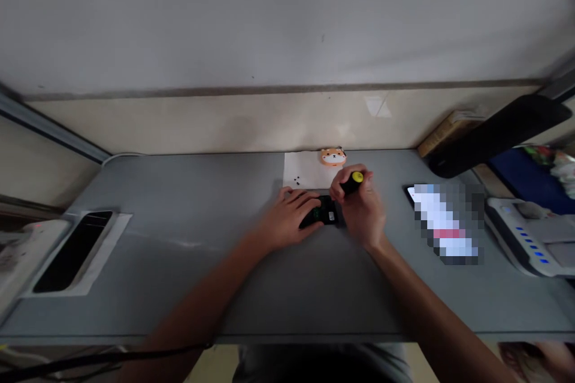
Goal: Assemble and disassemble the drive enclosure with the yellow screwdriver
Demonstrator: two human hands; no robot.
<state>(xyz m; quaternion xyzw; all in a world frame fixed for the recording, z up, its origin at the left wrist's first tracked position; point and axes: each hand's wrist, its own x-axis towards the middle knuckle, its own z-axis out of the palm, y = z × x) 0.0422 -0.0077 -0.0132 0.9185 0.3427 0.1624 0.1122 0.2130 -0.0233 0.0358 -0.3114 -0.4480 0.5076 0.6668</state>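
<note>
Head view, L to R: black phone point(72, 251) on white mat point(105, 251) at left end of grey desk point(179, 275). L hand point(290, 219), fingers spread, presses flat on black handheld device point(324, 211), w/ few tiny black screws point(296, 181) on white paper point(308, 167) just above it, orange dog-face figure point(333, 157) at paper's far edge. R hand point(362, 208), fingers curled tight round yellow-capped screwdriver point(353, 183), sits right by device, tip hidden. Further R, pixelated phone point(444, 221), then white machine w/ blue lights point(523, 236).
</note>
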